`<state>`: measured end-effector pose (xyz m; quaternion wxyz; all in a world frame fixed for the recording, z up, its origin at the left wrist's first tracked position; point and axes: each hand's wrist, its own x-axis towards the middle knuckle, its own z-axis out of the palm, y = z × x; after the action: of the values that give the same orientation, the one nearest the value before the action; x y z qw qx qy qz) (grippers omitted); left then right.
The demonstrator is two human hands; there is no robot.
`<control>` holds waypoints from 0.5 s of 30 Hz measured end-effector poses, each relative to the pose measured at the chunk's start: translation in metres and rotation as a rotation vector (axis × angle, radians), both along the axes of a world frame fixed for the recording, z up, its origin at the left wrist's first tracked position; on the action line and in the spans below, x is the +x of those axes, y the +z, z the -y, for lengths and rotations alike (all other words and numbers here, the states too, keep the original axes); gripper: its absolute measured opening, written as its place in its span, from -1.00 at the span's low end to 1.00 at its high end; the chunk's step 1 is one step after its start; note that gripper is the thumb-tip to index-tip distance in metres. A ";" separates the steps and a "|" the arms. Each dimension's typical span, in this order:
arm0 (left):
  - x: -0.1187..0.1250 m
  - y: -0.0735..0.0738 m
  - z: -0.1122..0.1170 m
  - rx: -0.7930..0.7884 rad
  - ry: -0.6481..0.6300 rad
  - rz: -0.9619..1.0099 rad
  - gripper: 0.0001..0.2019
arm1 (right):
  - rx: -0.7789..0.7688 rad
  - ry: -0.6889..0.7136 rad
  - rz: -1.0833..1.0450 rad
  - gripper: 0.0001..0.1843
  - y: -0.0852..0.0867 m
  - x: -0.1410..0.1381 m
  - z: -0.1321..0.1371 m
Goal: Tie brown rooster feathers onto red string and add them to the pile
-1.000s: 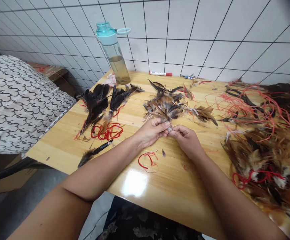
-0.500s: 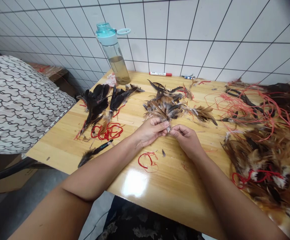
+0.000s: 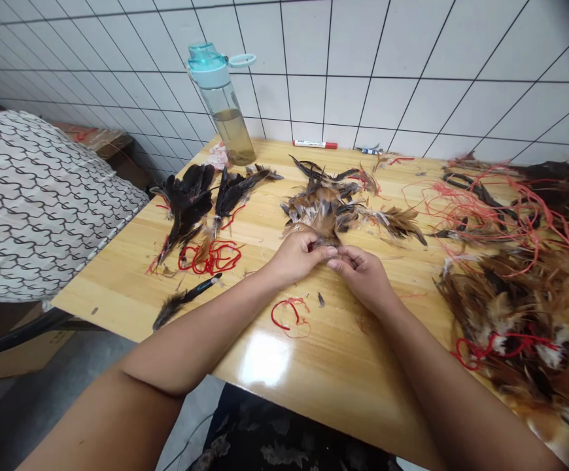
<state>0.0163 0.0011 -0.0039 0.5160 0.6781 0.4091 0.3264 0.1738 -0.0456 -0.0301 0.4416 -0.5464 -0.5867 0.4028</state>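
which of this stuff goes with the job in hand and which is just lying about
Likely part of the job:
feathers pinched in the left hand, with the right hand close beside
mixed feather pile just beyond
dark feather bundles
brown feather heap

Probably just lying about:
water bottle
red-and-white marker
crumpled tissue

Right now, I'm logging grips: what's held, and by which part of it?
Brown feathers, pinched at their near end by the left hand; whether the right hand grips too is hidden.
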 end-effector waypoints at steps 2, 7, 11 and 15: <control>0.000 0.001 -0.001 0.150 -0.018 -0.094 -0.51 | 0.037 -0.002 0.059 -0.83 -0.002 0.001 0.000; 0.001 0.002 0.000 0.204 -0.031 -0.151 -0.56 | 0.098 0.002 0.096 -0.86 0.000 0.003 -0.001; -0.004 0.003 -0.003 0.120 -0.050 -0.006 -0.76 | 0.078 0.004 0.033 -0.84 0.002 0.004 -0.001; -0.021 0.010 -0.016 0.129 0.012 -0.052 -0.81 | 0.004 -0.071 -0.103 -0.81 0.001 0.005 -0.001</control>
<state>-0.0051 0.0173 0.0060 0.4586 0.7156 0.4046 0.3375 0.1790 -0.0447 -0.0287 0.4864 -0.5446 -0.5442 0.4131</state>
